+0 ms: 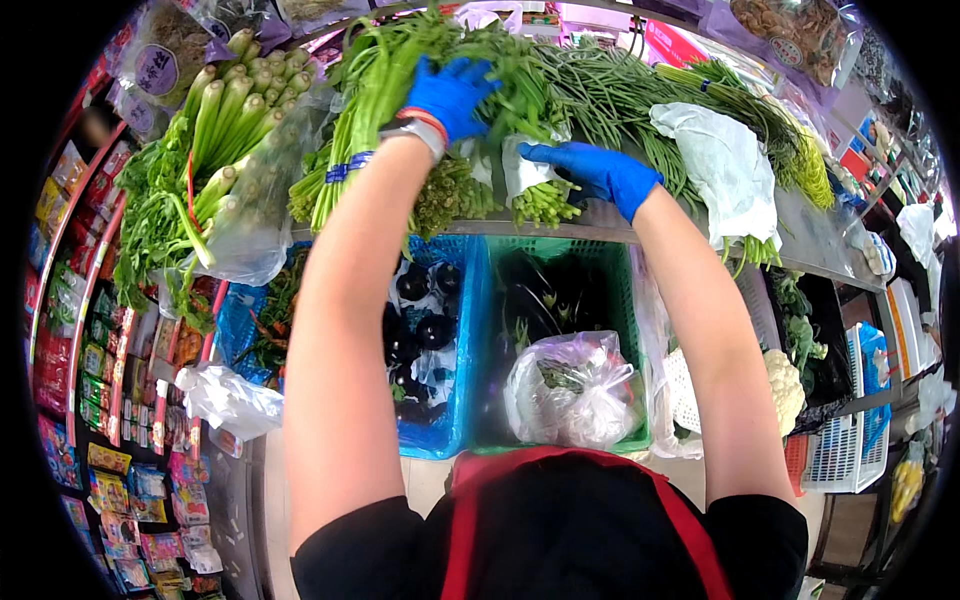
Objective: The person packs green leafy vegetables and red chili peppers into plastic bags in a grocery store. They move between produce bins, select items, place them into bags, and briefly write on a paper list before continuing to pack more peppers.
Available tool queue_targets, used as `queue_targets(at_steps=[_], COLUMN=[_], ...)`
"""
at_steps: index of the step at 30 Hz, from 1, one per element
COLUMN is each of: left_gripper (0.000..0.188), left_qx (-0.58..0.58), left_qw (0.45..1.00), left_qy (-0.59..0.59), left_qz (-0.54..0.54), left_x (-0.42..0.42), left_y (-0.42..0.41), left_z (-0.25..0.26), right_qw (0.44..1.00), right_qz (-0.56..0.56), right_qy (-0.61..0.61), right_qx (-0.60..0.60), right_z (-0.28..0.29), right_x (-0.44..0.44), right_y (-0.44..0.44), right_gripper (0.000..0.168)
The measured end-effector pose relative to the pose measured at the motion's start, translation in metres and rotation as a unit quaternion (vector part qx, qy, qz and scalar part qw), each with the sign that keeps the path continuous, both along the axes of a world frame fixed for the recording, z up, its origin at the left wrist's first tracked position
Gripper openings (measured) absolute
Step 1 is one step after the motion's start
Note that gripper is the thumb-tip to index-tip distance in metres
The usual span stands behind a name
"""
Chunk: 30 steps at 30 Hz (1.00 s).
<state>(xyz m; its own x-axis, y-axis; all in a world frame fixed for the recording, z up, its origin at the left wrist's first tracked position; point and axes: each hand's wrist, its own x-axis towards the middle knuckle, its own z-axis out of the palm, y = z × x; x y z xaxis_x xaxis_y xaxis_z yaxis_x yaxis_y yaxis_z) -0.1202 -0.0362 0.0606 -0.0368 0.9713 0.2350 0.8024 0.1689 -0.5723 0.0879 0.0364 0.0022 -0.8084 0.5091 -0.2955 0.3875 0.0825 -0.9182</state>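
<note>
On a metal shelf of greens, my left hand [453, 97], in a blue glove, lies spread over leafy greens beside a bunch of green stalks [360, 142] bound with blue tape. My right hand [600, 174], also in a blue glove, is at a bunch of leafy greens [541, 204] wrapped in white paper [525, 166]. Its fingers reach along the wrap, and part of them is hidden under the bunch, so its hold is unclear. Long green beans [600, 90] lie just behind it. Another paper-wrapped bunch [716, 169] rests to the right.
Celery [232, 112] in a plastic bag is at the left. Below the shelf edge [585, 232] stand a blue crate [469, 337] of dark round vegetables and a green crate [637, 300] with eggplants and a knotted bag [574, 390]. Cauliflower [784, 386] lies at the right, snack racks [112, 360] at the left.
</note>
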Motion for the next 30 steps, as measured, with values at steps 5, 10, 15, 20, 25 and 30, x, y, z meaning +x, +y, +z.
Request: queue_targets(at_steps=[5, 10, 15, 20, 25, 30], left_gripper=[0.076, 0.075, 0.071, 0.067, 0.068, 0.069], left_qx=[0.053, 0.074, 0.105, 0.081, 0.100, 0.096], left_qw=[0.992, 0.993, 0.990, 0.989, 0.989, 0.990], left_qy=[0.058, 0.021, 0.016, -0.009, 0.020, 0.008], left_qz=[0.103, 0.089, 0.092, 0.123, 0.109, 0.105], left_x=[-0.065, -0.062, -0.055, -0.084, -0.074, -0.069], left_y=[-0.015, -0.012, 0.002, -0.008, 0.006, -0.001], left_z=[0.013, 0.009, 0.006, 0.015, 0.010, 0.009], right_qw=[0.959, 0.957, 0.974, 0.930, 0.879, 0.744], right_qz=[-0.050, -0.045, -0.047, -0.110, -0.191, -0.149], right_qy=[-0.136, -0.078, 0.150, 0.089, 0.000, -0.249], right_qx=[0.244, 0.276, 0.162, 0.338, 0.437, 0.602], right_z=[0.000, -0.018, -0.024, -0.001, -0.015, 0.020], right_x=[-0.043, -0.046, 0.007, 0.058, 0.111, 0.092], right_y=[-0.018, -0.010, 0.040, 0.031, 0.050, -0.001], right_gripper=[0.103, 0.106, 0.102, 0.111, 0.119, 0.084])
